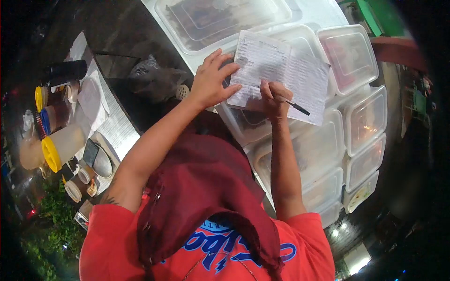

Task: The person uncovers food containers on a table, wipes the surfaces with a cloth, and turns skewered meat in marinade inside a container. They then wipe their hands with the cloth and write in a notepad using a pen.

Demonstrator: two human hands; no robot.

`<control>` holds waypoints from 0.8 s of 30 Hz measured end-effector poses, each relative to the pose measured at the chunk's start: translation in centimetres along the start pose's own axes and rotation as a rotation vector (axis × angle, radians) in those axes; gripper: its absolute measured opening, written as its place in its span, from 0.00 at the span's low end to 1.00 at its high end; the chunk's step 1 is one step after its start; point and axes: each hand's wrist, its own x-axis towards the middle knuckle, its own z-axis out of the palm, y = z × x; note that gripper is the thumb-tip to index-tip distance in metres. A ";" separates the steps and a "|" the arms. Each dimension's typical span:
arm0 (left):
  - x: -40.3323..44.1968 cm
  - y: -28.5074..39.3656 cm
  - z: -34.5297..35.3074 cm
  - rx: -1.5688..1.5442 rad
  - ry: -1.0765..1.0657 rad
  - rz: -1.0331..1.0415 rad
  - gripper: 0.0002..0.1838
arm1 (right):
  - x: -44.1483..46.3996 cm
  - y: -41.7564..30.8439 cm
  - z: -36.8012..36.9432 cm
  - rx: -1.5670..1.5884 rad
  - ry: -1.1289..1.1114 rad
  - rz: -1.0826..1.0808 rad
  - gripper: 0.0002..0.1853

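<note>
An open notebook (pixel 304 84) with handwritten lines lies tilted on the lids of clear plastic containers. My left hand (pixel 213 79) rests at the notebook's left edge, its fingers spread and holding nothing. Over the lower middle of the pages, my right hand (pixel 275 97) is closed round a black pen (pixel 299 108), whose dark end points down to the right. The pen's tip is hidden by my fingers.
Lidded containers (pixel 349 58) stand in rows around and below the notebook. On the left, a paper-covered table (pixel 119 124) holds yellow-lidded jars (pixel 63 145), a metal dish (pixel 103 164) and small tubs. A plastic bag (pixel 154 77) is between the tables.
</note>
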 end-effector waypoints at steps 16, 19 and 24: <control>0.0 0.0 0.0 -0.033 -0.019 -0.009 0.25 | 0.0 0.2 0.2 -0.006 0.039 -0.080 0.19; 0.0 0.0 0.0 -0.018 -0.020 -0.010 0.25 | 0.2 0.3 0.4 -0.022 0.054 -0.105 0.19; 0.0 0.0 0.1 -0.026 -0.012 -0.009 0.25 | 0.2 0.7 0.4 -0.100 0.036 -0.146 0.19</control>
